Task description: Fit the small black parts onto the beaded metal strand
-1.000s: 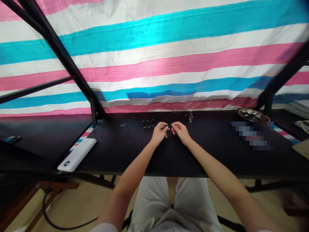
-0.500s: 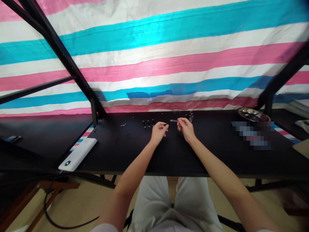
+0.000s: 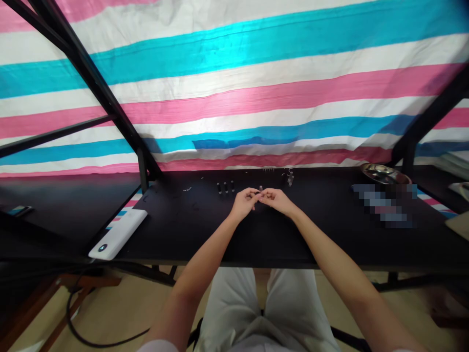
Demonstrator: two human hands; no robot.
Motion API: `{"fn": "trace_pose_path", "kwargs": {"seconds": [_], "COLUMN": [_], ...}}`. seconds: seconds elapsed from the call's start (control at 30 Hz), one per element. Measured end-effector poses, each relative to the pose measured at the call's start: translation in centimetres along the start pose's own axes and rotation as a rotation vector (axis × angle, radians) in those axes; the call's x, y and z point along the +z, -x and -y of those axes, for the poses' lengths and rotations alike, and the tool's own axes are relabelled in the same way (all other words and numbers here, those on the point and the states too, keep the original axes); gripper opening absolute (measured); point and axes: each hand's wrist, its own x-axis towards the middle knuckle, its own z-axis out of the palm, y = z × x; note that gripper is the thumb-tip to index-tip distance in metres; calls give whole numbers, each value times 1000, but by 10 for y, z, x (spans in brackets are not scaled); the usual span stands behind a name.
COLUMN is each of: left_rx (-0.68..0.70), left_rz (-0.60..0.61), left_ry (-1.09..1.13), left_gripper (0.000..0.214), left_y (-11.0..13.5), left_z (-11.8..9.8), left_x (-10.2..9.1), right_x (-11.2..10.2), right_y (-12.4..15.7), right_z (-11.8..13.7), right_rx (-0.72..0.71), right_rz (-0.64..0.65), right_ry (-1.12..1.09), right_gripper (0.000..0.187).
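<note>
Over the black table, my left hand (image 3: 245,203) and my right hand (image 3: 278,202) meet fingertip to fingertip. A small clear tube (image 3: 261,188) stands up from between them, pinched in my right fingers. My left fingers are pinched together too; whatever they hold is mostly hidden, with only something dark showing. Left of my hands, three small tubes (image 3: 225,188) with dark middles stand in a row. Beyond my right hand is a little group of clear tubes (image 3: 290,179). A row of tiny clear pieces (image 3: 268,169) lies at the table's back edge.
Thin white scraps (image 3: 187,189) lie on the black table (image 3: 176,234). A white power bank (image 3: 119,234) rests at the left edge. At the back right is a shiny metal dish (image 3: 385,174), beside a blurred-out patch. Striped sheeting (image 3: 234,93) hangs behind, between black frame bars.
My right hand has come left and slightly down to meet my left hand. The clear tube has turned from lying level to upright. My left hand has shifted slightly right.
</note>
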Motion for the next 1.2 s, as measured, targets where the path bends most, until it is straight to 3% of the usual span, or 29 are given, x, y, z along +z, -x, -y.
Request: {"fn": "trace_pose_path", "kwargs": {"seconds": [0.3, 0.43, 0.5, 0.6, 0.67, 0.73, 0.93, 1.2], "left_rx": [42, 38, 38, 55, 57, 57, 46, 33], "left_rz": [88, 97, 96, 87, 78, 72, 89, 89], "left_ry": [-199, -167, -149, -176, -198, -216, -255, -258], "left_gripper": [22, 31, 37, 30, 26, 24, 24, 24], "left_y": [0, 2, 3, 4, 4, 5, 5, 6], "left_z": [12, 11, 11, 10, 10, 9, 9, 7], "left_x": [1, 2, 3, 4, 5, 5, 5, 6], "right_x": [-5, -8, -15, -33, -46, -57, -68, -69], "right_y": [-2, -3, -4, -6, -7, -7, -10, -13], "right_z": [-18, -19, -20, -25, -30, -35, -43, -48], "right_rx": [-18, -56, -77, -55, 51, 167, 312, 331], "right_rz": [52, 68, -4, -281, -477, -585, -614, -598], "right_ry": [160, 254, 337, 535, 668, 740, 775, 788], "right_gripper": [32, 30, 27, 21, 17, 16, 18, 19]}}
